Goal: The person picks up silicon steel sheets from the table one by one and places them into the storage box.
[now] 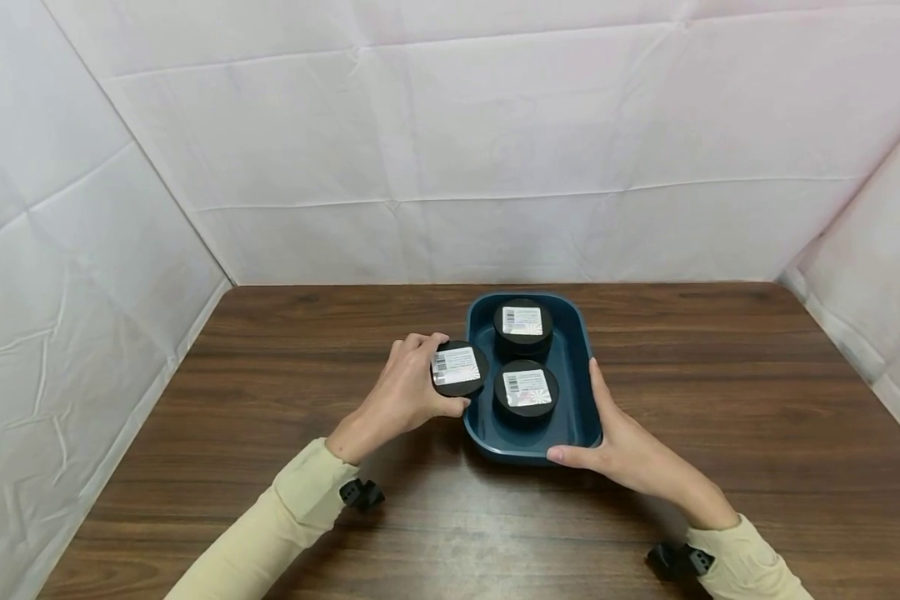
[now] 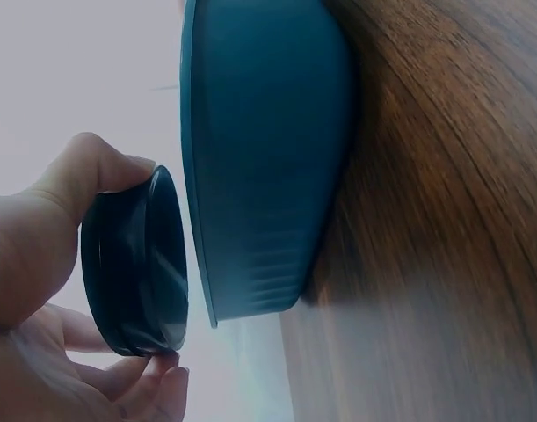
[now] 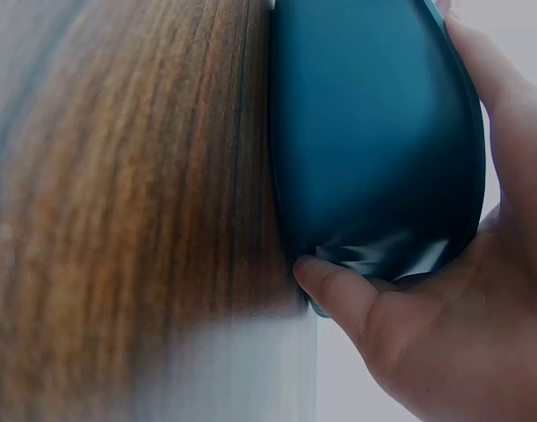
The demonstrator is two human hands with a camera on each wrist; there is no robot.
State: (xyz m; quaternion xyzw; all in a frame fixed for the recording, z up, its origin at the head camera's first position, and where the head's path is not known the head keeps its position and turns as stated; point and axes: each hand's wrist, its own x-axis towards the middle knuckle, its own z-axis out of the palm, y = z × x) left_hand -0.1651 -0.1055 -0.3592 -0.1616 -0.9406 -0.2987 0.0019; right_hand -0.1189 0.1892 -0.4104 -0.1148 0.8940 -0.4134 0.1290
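My left hand (image 1: 407, 385) grips a round, flat black container (image 1: 457, 369) with a white barcode label on top, thumb on one side and fingers on the other. It is held at the left rim of a blue tray (image 1: 570, 350); in the left wrist view the black container (image 2: 132, 264) is raised beside the tray's outer wall (image 2: 259, 158). Two like containers sit in the tray, one at the far end (image 1: 522, 323) and one nearer (image 1: 527, 390). My right hand (image 1: 630, 446) holds the tray's near right corner, thumb at the near rim, fingers along the right side.
The tray stands on a brown wood-grain table (image 1: 330, 333). White cloth walls (image 1: 495, 142) rise behind the table and at both sides. Small black devices (image 1: 362, 495) are worn at both wrists, over light yellow sleeves (image 1: 292, 508).
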